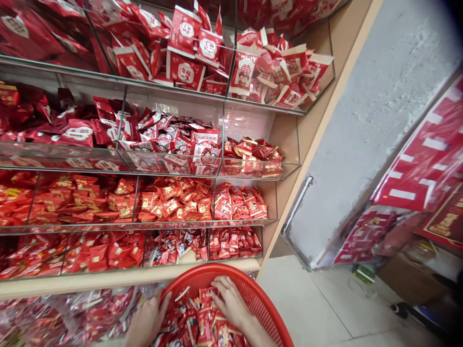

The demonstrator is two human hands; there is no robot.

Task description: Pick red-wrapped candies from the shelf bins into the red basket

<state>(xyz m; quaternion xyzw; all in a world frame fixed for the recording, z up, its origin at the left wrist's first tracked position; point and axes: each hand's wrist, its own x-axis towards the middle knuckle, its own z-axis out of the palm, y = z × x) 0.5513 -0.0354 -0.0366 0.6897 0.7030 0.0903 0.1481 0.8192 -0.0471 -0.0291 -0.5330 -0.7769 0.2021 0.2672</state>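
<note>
A red plastic basket [265,303] with slotted sides stands below the shelf front, filled with small red wrapped candy packets [204,320]. My left hand [149,315] grips the basket's left rim, its thumb over the inner side and its other fingers mostly hidden outside. Inside the basket, my right hand [228,300] lies on top of the packets near the far wall. Its fingers are spread and slightly bent, with the fingertips against the packets. I see no packet lifted in it.
Glass-divided shelves [173,86] hold several rows of red packets. Below the bottom shelf lie clear plastic bags [83,315] of packets. At right are a grey wall [365,91], red hanging goods [419,159], a cardboard box [410,284] and tiled floor [318,303].
</note>
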